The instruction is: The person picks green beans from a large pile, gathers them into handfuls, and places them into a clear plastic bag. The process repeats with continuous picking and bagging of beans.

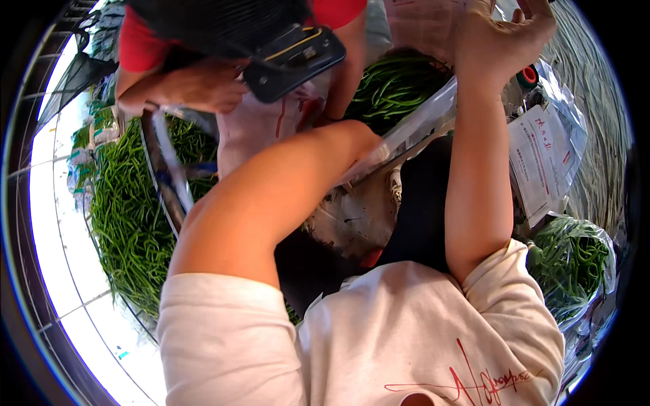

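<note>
My left hand (pixel 373 144) is blurred and mostly hidden beyond my bent forearm; it is at the edge of a clear plastic sheet or bag (pixel 416 119). Whether its fingers grip the plastic does not show. Past the plastic lies a heap of long green chili peppers (pixel 401 83). My right hand (pixel 508 40) is raised at the top edge, its fingertips partly cut off, beside a pale pinkish printed sheet or bag (pixel 424 25). What it holds, if anything, cannot be made out.
A person in a red top (pixel 142 45) leans in opposite, a dark device on the head. Long green peppers (pixel 127 218) are heaped at left beside a curved rim. At right are a printed paper bundle (pixel 535 162), a red-centred tape roll (pixel 528 76) and a clear bag of peppers (pixel 574 264).
</note>
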`<control>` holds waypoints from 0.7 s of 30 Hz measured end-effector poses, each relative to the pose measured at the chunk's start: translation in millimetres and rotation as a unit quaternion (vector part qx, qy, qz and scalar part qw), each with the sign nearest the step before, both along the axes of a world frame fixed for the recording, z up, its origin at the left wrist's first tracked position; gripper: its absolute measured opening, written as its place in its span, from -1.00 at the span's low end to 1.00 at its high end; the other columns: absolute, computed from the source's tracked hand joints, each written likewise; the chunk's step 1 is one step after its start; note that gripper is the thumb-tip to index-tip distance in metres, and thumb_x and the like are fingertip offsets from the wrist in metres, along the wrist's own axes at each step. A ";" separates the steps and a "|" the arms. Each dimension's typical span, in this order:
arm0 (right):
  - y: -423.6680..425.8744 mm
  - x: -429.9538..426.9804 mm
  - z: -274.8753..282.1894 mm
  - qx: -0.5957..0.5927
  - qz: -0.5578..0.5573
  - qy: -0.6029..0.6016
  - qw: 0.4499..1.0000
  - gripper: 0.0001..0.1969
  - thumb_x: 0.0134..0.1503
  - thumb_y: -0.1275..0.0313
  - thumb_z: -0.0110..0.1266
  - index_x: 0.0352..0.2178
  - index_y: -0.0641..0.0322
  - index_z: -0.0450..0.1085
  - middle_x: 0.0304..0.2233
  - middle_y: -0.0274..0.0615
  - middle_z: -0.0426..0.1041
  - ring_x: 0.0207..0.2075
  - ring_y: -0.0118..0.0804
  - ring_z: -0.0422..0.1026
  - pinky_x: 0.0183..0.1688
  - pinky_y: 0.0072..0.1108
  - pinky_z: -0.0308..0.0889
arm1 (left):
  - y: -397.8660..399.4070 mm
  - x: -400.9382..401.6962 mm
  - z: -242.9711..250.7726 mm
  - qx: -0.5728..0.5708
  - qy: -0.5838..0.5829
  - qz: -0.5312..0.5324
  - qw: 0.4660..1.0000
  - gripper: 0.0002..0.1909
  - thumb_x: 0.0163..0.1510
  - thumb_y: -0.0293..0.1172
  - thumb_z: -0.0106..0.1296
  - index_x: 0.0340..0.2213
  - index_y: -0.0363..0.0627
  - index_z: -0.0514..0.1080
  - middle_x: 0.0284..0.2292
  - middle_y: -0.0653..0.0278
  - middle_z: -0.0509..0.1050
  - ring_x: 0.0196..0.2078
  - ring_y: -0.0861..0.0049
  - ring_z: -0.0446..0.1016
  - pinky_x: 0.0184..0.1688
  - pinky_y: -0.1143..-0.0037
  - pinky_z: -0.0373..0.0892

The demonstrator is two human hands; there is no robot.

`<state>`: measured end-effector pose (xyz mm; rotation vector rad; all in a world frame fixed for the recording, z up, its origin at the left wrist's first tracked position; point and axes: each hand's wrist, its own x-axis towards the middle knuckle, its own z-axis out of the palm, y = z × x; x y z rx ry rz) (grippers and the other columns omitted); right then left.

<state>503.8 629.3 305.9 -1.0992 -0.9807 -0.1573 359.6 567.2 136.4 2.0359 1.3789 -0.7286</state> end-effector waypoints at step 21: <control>-312.0 -52.4 142.3 0.351 0.360 -0.355 0.788 -0.83 0.01 0.60 0.13 -0.38 0.52 0.32 -0.31 0.05 0.47 -0.36 -0.30 0.51 -0.34 -0.72 0.37 | -661.5 -224.1 106.4 0.455 -0.190 0.802 0.337 -0.81 0.16 -0.53 -0.15 -0.23 -0.26 0.42 -0.42 0.25 0.49 -0.47 0.65 0.39 -0.41 0.60 0.32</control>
